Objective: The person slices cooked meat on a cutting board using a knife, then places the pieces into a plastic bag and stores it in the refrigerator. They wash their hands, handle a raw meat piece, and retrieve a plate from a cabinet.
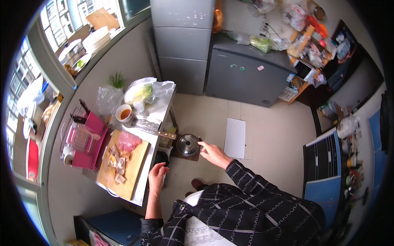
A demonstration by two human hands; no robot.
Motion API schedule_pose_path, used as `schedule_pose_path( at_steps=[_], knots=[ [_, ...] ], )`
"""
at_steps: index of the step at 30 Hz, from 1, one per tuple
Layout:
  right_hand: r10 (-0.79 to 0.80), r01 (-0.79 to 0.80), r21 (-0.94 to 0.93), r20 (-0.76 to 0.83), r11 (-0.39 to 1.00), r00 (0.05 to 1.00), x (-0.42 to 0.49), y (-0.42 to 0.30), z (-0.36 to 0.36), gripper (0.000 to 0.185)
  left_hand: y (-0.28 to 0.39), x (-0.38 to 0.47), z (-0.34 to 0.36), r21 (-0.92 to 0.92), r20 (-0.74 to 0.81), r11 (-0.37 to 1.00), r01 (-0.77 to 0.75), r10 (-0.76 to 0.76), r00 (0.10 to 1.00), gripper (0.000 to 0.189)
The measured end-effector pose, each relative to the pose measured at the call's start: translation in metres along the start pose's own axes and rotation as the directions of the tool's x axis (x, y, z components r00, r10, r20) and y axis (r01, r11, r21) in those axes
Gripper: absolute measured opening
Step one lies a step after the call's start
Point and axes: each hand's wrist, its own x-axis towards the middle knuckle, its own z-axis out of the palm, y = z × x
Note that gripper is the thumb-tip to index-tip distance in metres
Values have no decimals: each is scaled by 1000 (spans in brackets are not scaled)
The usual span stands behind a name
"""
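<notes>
My right hand reaches out over the floor, its fingertips by the rim of a lidded stainless steel pot; whether they touch it I cannot tell. My left hand hangs with curled fingers just off the edge of the metal table, holding nothing visible. On the table, a wooden cutting board bears a slab of raw pink meat and several pale cut pieces. A cleaver lies beyond the board, its wooden handle jutting past the table's edge towards the pot.
A white bowl of reddish sauce, a bagged cabbage and a pink knife and dish rack crowd the table. Beyond stand a grey refrigerator and chest freezer. A white sheet lies on the floor.
</notes>
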Motion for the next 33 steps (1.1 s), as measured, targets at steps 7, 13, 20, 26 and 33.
schedule_pose_path(
  at_steps=[7, 13, 20, 26, 33],
  knots=[
    [301, -300, 32, -33, 953, 953, -78, 19, -18, 43, 2, 28, 51, 79, 202, 997, 13, -29, 979, 21],
    [416, -414, 49, -142, 909, 898, -102, 55, -42, 45, 0, 55, 118, 151, 421, 988, -36, -32, 906, 21],
    [400, -392, 85, -255, 916, 880, -100, 127, -106, 44, 22, 120, 220, 226, 504, 971, -83, -43, 863, 22],
    [415, -399, 121, -354, 909, 838, -100, 201, -190, 43, 54, 165, 341, 211, 590, 972, -105, -40, 807, 22],
    [470, -449, 162, -459, 879, 754, -105, 267, -251, 46, 75, 206, 444, 329, 709, 918, -223, -84, 700, 26]
  ],
)
